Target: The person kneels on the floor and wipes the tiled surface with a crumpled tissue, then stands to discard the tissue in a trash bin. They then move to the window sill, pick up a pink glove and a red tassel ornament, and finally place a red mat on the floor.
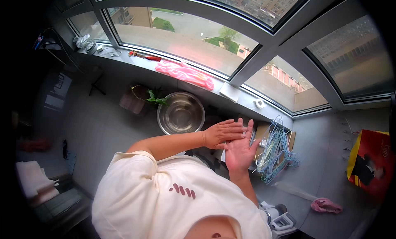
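My left hand [220, 135] lies palm down across the fingers of my right hand [239, 155], which is turned palm up with its thumb out to the side. The two touch, and neither is seen to hold anything. Just right of them, a tangled bundle of blue and pale wire clothes hangers [274, 152] rests over a cardboard box [291, 141]. To the left, a round stainless steel basin [180, 114] stands on the floor, beside a green-leaved plant [154, 98].
Along the windowsill [140, 63] lie a red tasselled ornament [148, 57], pink gloves or plastic [184, 74], a white flat item [229, 92] and a roll of tape [259, 103]. A red and yellow bag [371, 164] and pink cloth [326, 205] are at right.
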### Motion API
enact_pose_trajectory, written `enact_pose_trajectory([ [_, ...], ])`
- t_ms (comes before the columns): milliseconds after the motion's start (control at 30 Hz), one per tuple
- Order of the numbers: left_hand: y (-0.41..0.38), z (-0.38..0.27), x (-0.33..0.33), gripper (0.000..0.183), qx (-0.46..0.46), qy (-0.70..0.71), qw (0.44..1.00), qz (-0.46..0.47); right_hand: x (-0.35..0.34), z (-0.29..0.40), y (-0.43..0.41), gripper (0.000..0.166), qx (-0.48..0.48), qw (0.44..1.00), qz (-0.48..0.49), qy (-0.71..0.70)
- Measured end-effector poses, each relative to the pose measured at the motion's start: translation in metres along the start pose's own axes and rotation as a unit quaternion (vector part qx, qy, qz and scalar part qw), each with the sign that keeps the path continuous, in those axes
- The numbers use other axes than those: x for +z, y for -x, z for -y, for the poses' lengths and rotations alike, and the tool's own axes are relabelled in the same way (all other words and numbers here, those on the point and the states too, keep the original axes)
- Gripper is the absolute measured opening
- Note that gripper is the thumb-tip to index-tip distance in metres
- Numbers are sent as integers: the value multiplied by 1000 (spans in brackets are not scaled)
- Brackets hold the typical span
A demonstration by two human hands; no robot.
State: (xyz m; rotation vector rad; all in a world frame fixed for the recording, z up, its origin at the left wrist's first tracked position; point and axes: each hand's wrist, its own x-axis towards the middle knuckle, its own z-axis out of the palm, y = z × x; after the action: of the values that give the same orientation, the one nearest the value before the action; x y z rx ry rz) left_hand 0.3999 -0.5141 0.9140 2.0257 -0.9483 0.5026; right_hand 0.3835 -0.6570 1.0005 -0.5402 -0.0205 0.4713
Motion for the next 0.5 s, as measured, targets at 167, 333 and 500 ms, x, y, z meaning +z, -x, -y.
enact_pose_trajectory([
  [167, -24, -15, 17, 74, -312, 437, 840, -80, -10, 3, -8, 75, -247, 803, 187, 509],
  [333, -28, -53, 15, 66, -232, 627, 743, -9, -51, -3, -13, 54, -407, 472, 221, 750],
  [500, -52, -83, -21, 71, -331, 707, 621, 68, -77, 13, -11, 48, -505, 414, 179, 736],
])
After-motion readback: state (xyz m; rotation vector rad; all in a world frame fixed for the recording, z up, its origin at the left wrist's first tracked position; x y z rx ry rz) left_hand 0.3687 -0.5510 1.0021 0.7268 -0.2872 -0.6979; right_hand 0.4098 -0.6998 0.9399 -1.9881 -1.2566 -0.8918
